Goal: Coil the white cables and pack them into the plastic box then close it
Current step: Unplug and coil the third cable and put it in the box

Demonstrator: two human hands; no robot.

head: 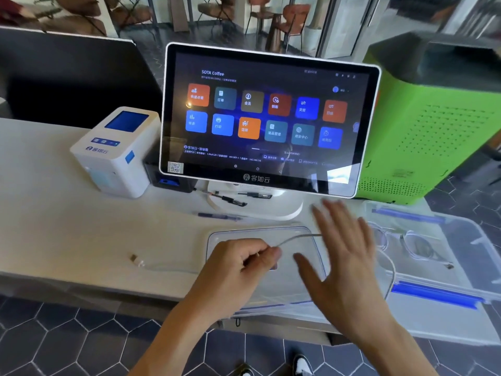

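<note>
Coiling looks to be the step in hand: the left hand [244, 263] is curled into a loose fist near the front edge of the counter [67, 234], with the thumb and forefinger pinched on a white cable [295, 238]. From that pinch the cable rises in a shallow arc toward the right hand [344, 256], passes behind it, and seems to carry on as a thin loop down past the wrist toward the counter's front edge; how it ends there I cannot tell. The right hand is spread flat and blurred, fingers wide and splayed, gripping nothing that I can make out. Both hands hover over a clear lid [260, 234] lying flat on the counter. The plastic box [439, 291] stands open at the counter's right end, its blue latches showing, with what looks like a pair of glasses inside. A second cable end with a small connector [134, 258] lies loose toward the left of the front edge, not yet gathered.

Next, I judge, the open hand needs to catch the free run and lay it in even turns round the pinching fingers, keeping the loops small enough for the box. Packing and closing are both undone.
</note>
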